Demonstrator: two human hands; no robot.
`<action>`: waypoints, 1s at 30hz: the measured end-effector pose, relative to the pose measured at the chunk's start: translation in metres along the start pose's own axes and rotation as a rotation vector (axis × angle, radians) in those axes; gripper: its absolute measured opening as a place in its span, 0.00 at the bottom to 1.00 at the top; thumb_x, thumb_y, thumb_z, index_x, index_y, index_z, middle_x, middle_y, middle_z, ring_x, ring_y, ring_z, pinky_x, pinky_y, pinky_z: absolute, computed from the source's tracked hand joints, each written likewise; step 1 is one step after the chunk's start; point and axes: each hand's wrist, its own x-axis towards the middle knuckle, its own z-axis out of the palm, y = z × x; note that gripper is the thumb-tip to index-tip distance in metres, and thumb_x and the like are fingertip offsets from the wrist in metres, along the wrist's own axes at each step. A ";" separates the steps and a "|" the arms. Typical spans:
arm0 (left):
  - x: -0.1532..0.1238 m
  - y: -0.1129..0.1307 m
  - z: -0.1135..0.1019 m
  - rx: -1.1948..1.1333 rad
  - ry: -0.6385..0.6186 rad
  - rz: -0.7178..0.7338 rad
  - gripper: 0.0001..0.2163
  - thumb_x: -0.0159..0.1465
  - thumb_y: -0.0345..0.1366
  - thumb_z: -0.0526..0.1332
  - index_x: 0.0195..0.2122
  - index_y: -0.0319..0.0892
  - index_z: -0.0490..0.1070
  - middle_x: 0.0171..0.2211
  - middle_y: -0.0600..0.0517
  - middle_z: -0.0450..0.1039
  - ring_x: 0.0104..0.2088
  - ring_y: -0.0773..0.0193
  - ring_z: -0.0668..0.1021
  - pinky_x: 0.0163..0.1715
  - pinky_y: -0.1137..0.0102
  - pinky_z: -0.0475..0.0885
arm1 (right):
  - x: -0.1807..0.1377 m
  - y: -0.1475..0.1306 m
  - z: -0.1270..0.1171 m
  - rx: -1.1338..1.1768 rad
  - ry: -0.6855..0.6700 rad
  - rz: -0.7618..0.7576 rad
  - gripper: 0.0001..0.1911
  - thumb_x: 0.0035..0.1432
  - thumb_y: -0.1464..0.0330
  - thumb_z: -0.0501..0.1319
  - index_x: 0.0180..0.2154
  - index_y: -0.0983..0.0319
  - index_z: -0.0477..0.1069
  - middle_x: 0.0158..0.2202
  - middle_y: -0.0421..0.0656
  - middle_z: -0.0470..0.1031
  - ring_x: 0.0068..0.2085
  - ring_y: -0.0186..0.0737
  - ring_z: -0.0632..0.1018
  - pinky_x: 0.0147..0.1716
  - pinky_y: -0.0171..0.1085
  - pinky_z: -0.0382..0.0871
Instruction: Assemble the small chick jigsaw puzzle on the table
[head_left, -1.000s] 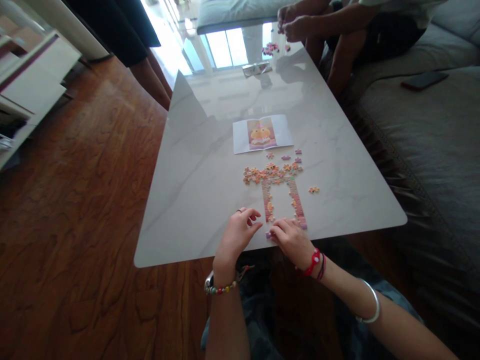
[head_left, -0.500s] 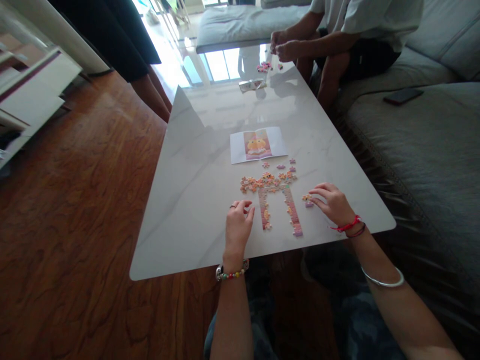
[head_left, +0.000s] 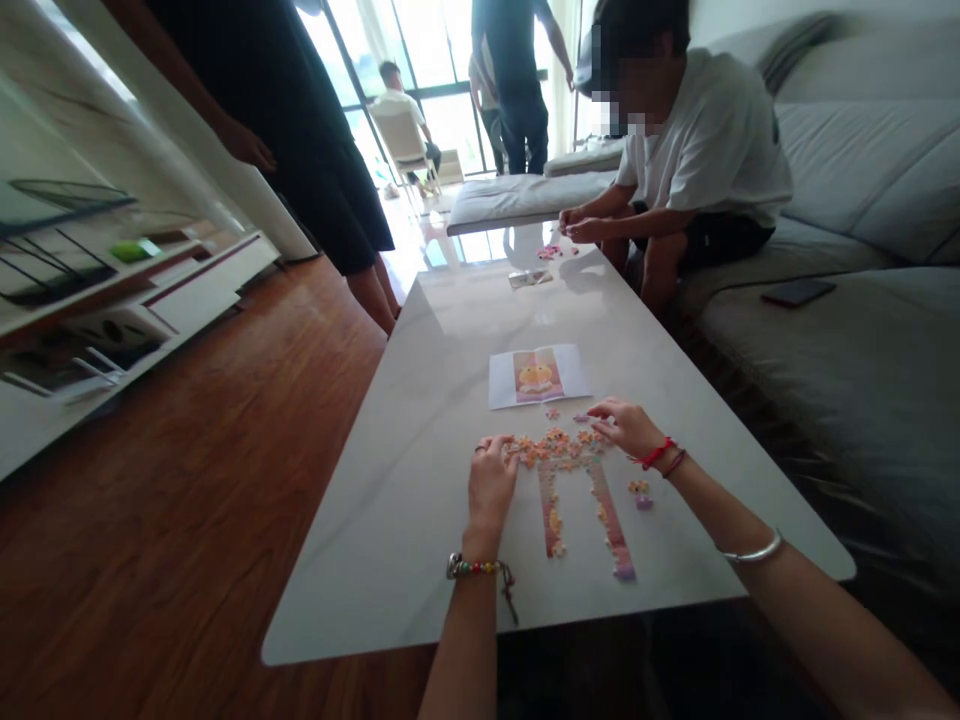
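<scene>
- Lifting since half a second ago, the view now takes in the seated person in a white T-shirt (head_left: pixel 705 150) at the far end and the standing person in dark clothes (head_left: pixel 315 130); before, only their lower halves showed
- the right hand (head_left: pixel 628 428) has moved from the loose orange and pink pieces (head_left: pixel 640 490) at the right of the puzzle up to the top right corner of the partly assembled pink and orange jigsaw puzzle (head_left: pixel 570 470); those pieces now lie apart from it, near the wrist
- the left hand (head_left: pixel 491 478) has stayed at the puzzle's left side, fingers loosely curled, tips touching the top left pieces; it grips nothing
- the right hand is half open, fingertips on the pieces (whether it pinches one I cannot tell)
- the puzzle lies on the glossy white marble-look table (head_left: pixel 420 520), just below the white reference sheet with a pink and yellow picture (head_left: pixel 538 377); no writing on it can be read
</scene>
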 end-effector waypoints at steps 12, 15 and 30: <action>0.071 0.019 0.022 0.014 -0.153 0.095 0.11 0.52 0.29 0.58 0.37 0.41 0.70 0.36 0.50 0.69 0.34 0.67 0.73 0.39 0.72 0.67 | 0.049 0.022 0.021 -0.198 -0.143 0.074 0.09 0.43 0.74 0.63 0.32 0.65 0.74 0.32 0.46 0.73 0.32 0.35 0.74 0.34 0.32 0.66; 0.083 0.026 0.034 -0.008 -0.179 0.117 0.11 0.51 0.29 0.60 0.37 0.42 0.70 0.36 0.49 0.70 0.36 0.65 0.73 0.39 0.71 0.67 | 0.053 0.026 0.025 -0.201 -0.181 0.080 0.07 0.41 0.70 0.65 0.29 0.63 0.74 0.31 0.44 0.73 0.30 0.35 0.74 0.32 0.31 0.66; 0.060 0.061 0.041 -0.422 -0.387 0.090 0.04 0.52 0.28 0.59 0.31 0.39 0.69 0.26 0.52 0.73 0.26 0.70 0.75 0.25 0.77 0.69 | 0.023 0.003 0.006 0.464 -0.162 0.211 0.11 0.45 0.66 0.61 0.32 0.65 0.72 0.29 0.44 0.76 0.30 0.35 0.75 0.28 0.32 0.68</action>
